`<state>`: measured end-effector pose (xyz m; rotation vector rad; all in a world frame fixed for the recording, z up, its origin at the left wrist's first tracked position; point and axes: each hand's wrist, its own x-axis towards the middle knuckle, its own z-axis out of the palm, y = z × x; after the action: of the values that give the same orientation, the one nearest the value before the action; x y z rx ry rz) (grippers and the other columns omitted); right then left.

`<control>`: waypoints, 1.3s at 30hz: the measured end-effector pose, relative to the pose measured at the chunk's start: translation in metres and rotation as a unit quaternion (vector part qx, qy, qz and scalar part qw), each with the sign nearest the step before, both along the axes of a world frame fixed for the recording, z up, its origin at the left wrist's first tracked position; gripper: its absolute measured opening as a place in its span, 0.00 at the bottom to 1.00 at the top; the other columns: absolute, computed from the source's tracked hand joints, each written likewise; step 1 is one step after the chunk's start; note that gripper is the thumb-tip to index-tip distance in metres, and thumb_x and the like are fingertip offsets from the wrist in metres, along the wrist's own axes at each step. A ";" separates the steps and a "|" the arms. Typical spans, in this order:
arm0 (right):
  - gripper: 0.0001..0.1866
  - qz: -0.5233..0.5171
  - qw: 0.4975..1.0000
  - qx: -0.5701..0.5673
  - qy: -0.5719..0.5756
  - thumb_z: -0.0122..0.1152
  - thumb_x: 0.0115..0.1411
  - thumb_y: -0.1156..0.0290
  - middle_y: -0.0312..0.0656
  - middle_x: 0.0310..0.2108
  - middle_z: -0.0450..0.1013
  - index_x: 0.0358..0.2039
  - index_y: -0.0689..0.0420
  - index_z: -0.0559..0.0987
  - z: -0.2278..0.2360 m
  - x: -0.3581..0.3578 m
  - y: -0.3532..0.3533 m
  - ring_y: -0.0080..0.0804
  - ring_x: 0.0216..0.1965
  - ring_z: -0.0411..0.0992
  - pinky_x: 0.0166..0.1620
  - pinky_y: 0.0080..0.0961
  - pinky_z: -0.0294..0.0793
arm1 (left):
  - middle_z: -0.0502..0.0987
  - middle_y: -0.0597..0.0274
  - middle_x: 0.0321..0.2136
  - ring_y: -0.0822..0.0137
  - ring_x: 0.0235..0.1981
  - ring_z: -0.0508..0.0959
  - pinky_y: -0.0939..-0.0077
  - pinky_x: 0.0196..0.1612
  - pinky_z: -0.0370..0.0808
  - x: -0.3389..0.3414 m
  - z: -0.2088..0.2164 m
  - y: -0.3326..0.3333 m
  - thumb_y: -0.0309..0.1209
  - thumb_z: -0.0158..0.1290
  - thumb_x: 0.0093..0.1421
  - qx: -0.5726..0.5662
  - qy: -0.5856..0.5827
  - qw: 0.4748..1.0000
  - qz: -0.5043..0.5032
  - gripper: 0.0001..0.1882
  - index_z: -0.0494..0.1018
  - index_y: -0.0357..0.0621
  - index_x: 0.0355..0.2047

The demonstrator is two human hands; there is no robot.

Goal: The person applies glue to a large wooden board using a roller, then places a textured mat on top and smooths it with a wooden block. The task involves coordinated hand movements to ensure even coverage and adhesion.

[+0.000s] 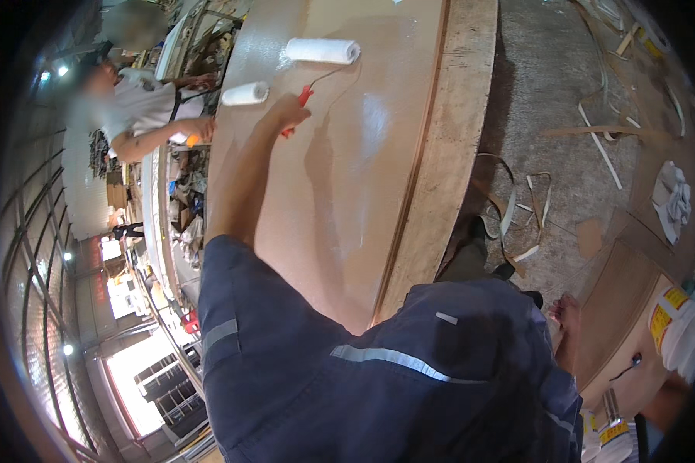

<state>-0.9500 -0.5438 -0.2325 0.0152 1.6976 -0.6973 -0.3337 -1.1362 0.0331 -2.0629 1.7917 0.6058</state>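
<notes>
My left hand (289,114) is closed round the red handle of a paint roller (323,52). Its white sleeve lies on a large brown panel (347,193), whose surface has wet, shiny patches. To the left of it, a second white roller (245,93) rests near the panel's far edge. A co-worker (150,108) stands across there, one hand round an orange handle (192,141). Low at my right side hangs my right hand (566,312), away from the panel, its fingers loosely apart and nothing visible in them.
A bare wooden board edge (455,139) runs along the panel's right side. Loose strips (601,147) and a crumpled white sheet (672,202) litter the concrete floor. White buckets (676,320) with yellow labels stand at the lower right, near brown boards (622,312).
</notes>
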 end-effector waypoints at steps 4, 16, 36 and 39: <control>0.10 0.028 0.999 0.024 -0.003 0.49 0.66 0.62 0.37 0.26 0.71 0.37 0.55 0.73 0.024 0.000 -0.029 0.27 0.23 0.73 0.24 0.24 0.76 | 0.74 0.49 0.15 0.56 0.12 0.77 0.61 0.13 0.75 -0.043 -0.037 0.017 0.32 0.54 0.51 -0.020 0.093 0.995 0.043 0.15 0.70 0.28 0.23; 0.09 0.145 0.989 0.001 -0.023 0.48 0.64 0.68 0.42 0.25 0.71 0.37 0.58 0.74 -0.006 -0.071 -0.158 0.32 0.21 0.74 0.22 0.29 0.75 | 0.77 0.39 0.25 0.45 0.30 0.80 0.53 0.32 0.73 -0.043 -0.053 0.350 0.34 0.54 0.55 -0.126 0.063 0.988 0.071 0.14 0.72 0.35 0.34; 0.12 0.120 0.993 -0.012 -0.007 0.48 0.64 0.61 0.42 0.25 0.72 0.34 0.56 0.73 -0.038 -0.237 -0.280 0.33 0.21 0.73 0.23 0.30 0.74 | 0.76 0.34 0.22 0.43 0.23 0.79 0.53 0.27 0.76 -0.158 -0.024 0.018 0.60 0.34 0.67 -0.072 0.103 0.984 0.125 0.39 0.73 0.30 0.32; 0.14 0.054 0.998 0.042 0.004 0.49 0.65 0.57 0.41 0.25 0.72 0.34 0.56 0.73 -0.031 -0.216 -0.268 0.32 0.21 0.73 0.22 0.31 0.74 | 0.74 0.43 0.15 0.53 0.09 0.75 0.59 0.13 0.74 -0.194 -0.031 -0.130 0.61 0.34 0.66 -0.043 0.109 0.988 0.100 0.39 0.73 0.29 0.30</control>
<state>-1.1664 -0.8114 -0.2631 -0.0204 1.7203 -0.5449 -0.5281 -1.2662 0.0019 -2.3320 1.7651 0.8527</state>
